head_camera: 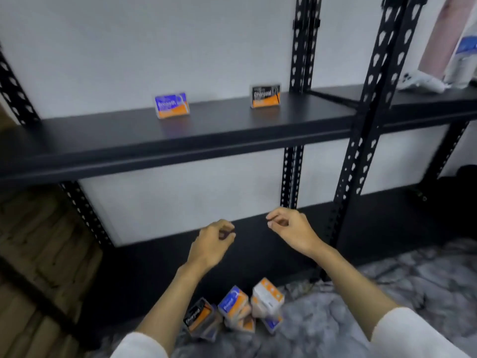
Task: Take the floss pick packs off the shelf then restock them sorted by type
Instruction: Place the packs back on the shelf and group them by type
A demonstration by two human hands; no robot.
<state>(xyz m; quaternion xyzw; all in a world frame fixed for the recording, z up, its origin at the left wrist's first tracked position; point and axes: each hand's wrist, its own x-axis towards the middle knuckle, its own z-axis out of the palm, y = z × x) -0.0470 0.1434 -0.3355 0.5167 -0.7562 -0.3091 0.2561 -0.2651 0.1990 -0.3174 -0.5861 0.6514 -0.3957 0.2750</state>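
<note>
Two floss pick packs stand upright on the black shelf: a blue-and-orange pack left of centre and a black-and-orange charcoal pack to its right. Several more packs lie in a heap on the floor below, in blue, black and white. My left hand and my right hand hover side by side below the shelf and above the heap. Both have loosely curled fingers and hold nothing.
Black perforated uprights frame the shelf. A second shelf to the right carries white and pink packaged goods. Brown cardboard boxes sit low on the left. The floor is covered by a grey marbled mat.
</note>
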